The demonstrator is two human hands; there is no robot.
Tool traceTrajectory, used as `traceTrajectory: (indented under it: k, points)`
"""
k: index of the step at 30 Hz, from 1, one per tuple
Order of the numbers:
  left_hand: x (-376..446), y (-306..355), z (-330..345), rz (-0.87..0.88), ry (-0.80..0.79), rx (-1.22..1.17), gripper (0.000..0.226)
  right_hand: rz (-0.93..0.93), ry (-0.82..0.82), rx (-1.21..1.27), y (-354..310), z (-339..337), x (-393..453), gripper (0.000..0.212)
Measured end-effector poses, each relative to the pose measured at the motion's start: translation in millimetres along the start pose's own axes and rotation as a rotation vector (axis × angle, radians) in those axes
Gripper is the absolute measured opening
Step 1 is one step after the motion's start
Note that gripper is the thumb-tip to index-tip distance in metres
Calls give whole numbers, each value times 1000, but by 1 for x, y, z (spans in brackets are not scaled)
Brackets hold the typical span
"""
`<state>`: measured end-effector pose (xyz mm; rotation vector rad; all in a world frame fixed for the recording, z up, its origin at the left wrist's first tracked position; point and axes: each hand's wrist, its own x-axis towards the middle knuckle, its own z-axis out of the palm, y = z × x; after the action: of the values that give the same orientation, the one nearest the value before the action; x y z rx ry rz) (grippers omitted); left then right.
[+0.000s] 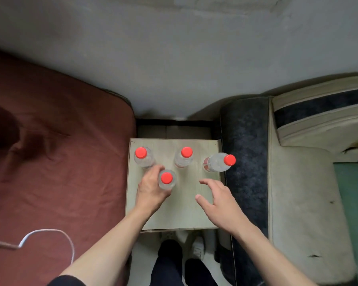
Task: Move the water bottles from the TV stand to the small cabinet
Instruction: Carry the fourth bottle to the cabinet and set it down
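- Bottles, four of them, stand on the small pale cabinet [194, 213]; all are clear plastic with round red caps.
- Against the cabinet's far left corner we see one bottle [143, 158]; a second [184, 158] stands mid-back; a third [218, 163] sits at the far right edge and appears to lean outward over it, its cap past the cabinet's rim.
- Our left hand [151, 188] is wrapped around the fourth bottle [167, 180], nearer the cabinet's front-left, fingers curled round its body; its base is hidden, so we cannot tell whether it rests on the top.
- Our right hand [219, 203] hovers over the cabinet's right side with fingers spread and relaxed, holding nothing, just short of the leaning bottle.
- The cabinet top is flat, square, light wood-grain laminate.
- Left of the cabinet, pressed close to it, lies a bed [60, 151] under a wrinkled rust-red sheet, with a thin white cable [50, 232] looped on it.
- Right of the cabinet stands a dark, fuzzy rolled rug [246, 151], and beyond it a worn cream sofa [302, 203].
- Behind the cabinet rises a grey, rough plaster wall [174, 58].
- Below the cabinet's front edge we see dark trousers [170, 265] and shoes on the floor.
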<state>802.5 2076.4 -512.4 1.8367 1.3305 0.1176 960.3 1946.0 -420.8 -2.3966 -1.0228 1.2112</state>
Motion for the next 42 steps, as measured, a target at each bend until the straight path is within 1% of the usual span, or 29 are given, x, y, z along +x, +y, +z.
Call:
traceTrajectory:
  k: [3,7,11,14,16,18,20,23,26,34,38,42]
  points:
    - [-3,-2,0,49,-3,27,54,30,11,3,1,2,-4,47]
    - [-10,0,-3,93,-5,46,60,23,17,-4,-6,0,-8,47]
    - [-21,7,-18,143,30,52,69,-32,30,-36,-19,-10,-12,46]
    - [-30,18,-35,235,50,78,79,-82,59,-67,-33,-22,-20,46]
    - [-37,29,-49,270,64,74,80,-114,84,-86,-40,-31,-28,45]
    - [-46,44,-62,280,100,62,78,-145,111,-93,-46,-39,-39,46]
    - [-58,62,-76,291,144,52,71,-179,142,-92,-51,-49,-52,46]
    - [-79,93,-96,365,208,65,60,-211,185,-96,-59,-65,-72,46]
    - [-102,123,-113,434,257,94,61,-264,221,-94,-68,-81,-93,46]
    - [-163,185,-150,379,396,218,63,-452,301,-53,-72,-124,-153,48]
    - [-194,200,-153,382,449,266,66,-509,336,-59,-69,-140,-176,49]
    - [-225,203,-148,362,498,257,67,-566,346,-98,-68,-148,-194,51]
